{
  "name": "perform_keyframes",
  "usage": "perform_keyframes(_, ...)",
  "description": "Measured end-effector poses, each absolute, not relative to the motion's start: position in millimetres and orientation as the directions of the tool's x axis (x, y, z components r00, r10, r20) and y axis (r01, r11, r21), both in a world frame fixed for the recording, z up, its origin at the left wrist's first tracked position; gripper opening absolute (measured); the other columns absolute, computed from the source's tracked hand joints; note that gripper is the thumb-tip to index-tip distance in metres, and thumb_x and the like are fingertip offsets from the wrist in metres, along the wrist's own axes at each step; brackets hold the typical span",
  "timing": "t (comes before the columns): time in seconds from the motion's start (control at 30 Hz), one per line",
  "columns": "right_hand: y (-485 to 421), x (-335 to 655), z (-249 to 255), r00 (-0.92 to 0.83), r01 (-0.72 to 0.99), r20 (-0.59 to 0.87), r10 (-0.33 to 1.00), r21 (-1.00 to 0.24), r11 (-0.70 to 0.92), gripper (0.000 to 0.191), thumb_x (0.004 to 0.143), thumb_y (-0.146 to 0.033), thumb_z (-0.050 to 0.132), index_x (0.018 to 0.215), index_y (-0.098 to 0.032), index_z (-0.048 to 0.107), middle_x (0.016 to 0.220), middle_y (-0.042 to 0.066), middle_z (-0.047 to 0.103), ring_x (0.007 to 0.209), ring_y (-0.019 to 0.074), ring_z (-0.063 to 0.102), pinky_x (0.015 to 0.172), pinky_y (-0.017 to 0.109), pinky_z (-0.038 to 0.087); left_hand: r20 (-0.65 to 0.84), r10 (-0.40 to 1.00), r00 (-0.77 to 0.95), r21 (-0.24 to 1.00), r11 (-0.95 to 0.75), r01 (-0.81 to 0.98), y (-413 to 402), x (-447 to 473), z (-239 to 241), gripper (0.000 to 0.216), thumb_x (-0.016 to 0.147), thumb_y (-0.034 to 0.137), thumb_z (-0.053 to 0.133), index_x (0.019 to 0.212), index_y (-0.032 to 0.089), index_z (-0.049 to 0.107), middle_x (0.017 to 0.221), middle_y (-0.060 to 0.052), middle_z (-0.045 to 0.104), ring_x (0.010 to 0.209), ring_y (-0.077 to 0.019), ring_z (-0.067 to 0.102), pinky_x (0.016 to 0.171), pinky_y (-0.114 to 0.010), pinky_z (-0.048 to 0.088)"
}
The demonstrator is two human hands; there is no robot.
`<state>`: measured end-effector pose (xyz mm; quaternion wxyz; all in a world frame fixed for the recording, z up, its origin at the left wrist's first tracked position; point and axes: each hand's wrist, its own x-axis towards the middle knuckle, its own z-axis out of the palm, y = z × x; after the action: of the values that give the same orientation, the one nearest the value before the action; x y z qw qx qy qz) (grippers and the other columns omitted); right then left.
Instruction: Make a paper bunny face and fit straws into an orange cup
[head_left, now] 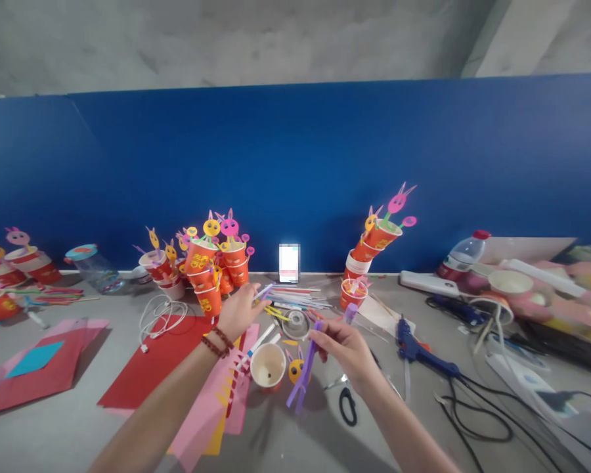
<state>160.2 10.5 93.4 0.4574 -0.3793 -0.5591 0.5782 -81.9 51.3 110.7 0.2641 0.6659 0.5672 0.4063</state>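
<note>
My right hand (343, 345) pinches a long purple paper strip (306, 374) that hangs down and splits into two ends at the bottom. Closed over the back of the work area, my left hand (239, 310) has a thin pale-purple strip (262, 293) between its fingertips. Just behind the hanging strip lies a yellow rabbit face cutout (296, 369) with two upright ears, partly covered. A white-lined paper cup (268, 365) stands open side up between my forearms. Black-handled scissors (347, 405) lie under my right wrist. A roll of clear tape (295, 324) sits between my hands.
Stacked red cups (208, 289) with paper faces stand at back left, another leaning stack (358, 266) at back right. A blue glue gun (418, 348) with trailing cables (477, 420) lies right. Red paper (157, 368) and pink sheets (201, 420) cover the left side.
</note>
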Motion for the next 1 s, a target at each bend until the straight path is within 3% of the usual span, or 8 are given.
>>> perform_keyframes(0.07, 12.6, 160.0, 89.9, -0.283, -0.107, 0.069, 0.957, -0.994, 0.040, 0.039, 0.075, -0.049, 0.077, 0.060, -0.017, 0.059, 0.054, -0.004, 0.055, 0.047, 0.0097, 0.047, 0.049, 0.023, 0.038, 0.261, 0.964, 0.046, 0.807, -0.244, 0.537, 51.3, -74.5, 107.3, 0.029, 0.081, 0.044, 0.067, 0.094, 0.018, 0.068, 0.096, -0.008, 0.067, 0.090, -0.0244, 0.059, 0.077, -0.030, 0.045)
perform_keyframes(0.23, 12.4, 160.1, 88.7, -0.300, -0.105, 0.081, 0.950, -0.993, 0.052, 0.039, 0.074, -0.048, 0.077, 0.060, -0.017, 0.059, 0.054, -0.004, 0.054, 0.046, 0.0095, 0.048, 0.049, 0.023, 0.038, 0.170, 0.959, 0.226, 0.873, -0.252, 0.417, 5.4, -52.4, 102.5, 0.029, 0.090, 0.044, 0.058, 0.081, 0.018, 0.066, 0.073, -0.002, 0.066, 0.067, -0.0166, 0.060, 0.064, -0.025, 0.045)
perform_keyframes(0.33, 11.0, 157.0, 90.9, -0.316, -0.114, 0.089, 0.944, -0.992, 0.056, 0.038, 0.075, -0.048, 0.077, 0.062, -0.016, 0.060, 0.055, -0.004, 0.055, 0.046, 0.0091, 0.048, 0.048, 0.022, 0.038, 0.029, 0.944, 0.329, 0.971, -0.105, 0.216, -16.8, -40.9, 100.5, 0.028, 0.084, 0.044, 0.067, 0.080, 0.016, 0.063, 0.065, 0.001, 0.061, 0.055, -0.0115, 0.052, 0.051, -0.021, 0.038)
perform_keyframes(0.43, 10.1, 152.7, 92.6, -0.328, -0.107, 0.100, 0.939, -0.992, 0.068, 0.038, 0.075, -0.047, 0.077, 0.062, -0.016, 0.060, 0.055, -0.004, 0.055, 0.046, 0.0089, 0.048, 0.047, 0.021, 0.037, -0.063, 0.934, 0.351, 0.993, 0.024, 0.114, -23.4, -33.2, 96.7, 0.029, 0.079, 0.042, 0.073, 0.074, 0.017, 0.058, 0.055, 0.005, 0.055, 0.044, -0.0072, 0.041, 0.043, -0.019, 0.027)
perform_keyframes(0.77, 7.6, 154.9, 93.7, -0.416, -0.079, 0.033, 0.909, -0.997, 0.000, 0.040, 0.077, -0.049, 0.076, 0.061, -0.015, 0.061, 0.052, -0.004, 0.054, 0.047, 0.0089, 0.050, 0.049, 0.021, 0.039, -0.063, 0.932, 0.356, 0.997, 0.077, -0.026, -28.5, -28.9, 87.9, 0.027, 0.083, 0.040, 0.071, 0.072, 0.017, 0.061, 0.062, 0.003, 0.061, 0.052, -0.0086, 0.048, 0.048, -0.019, 0.032)
perform_keyframes(1.0, 5.2, 154.8, 101.8, -0.509, -0.088, 0.061, 0.858, -0.996, 0.019, 0.037, 0.085, -0.049, 0.068, 0.072, -0.015, 0.068, 0.061, -0.001, 0.060, 0.055, 0.0109, 0.057, 0.055, 0.023, 0.046, -0.102, 0.943, 0.317, 0.992, 0.122, -0.042, -32.6, -31.9, 88.3, 0.030, 0.081, 0.044, 0.073, 0.073, 0.017, 0.063, 0.065, 0.001, 0.065, 0.054, -0.0100, 0.053, 0.049, -0.019, 0.035)
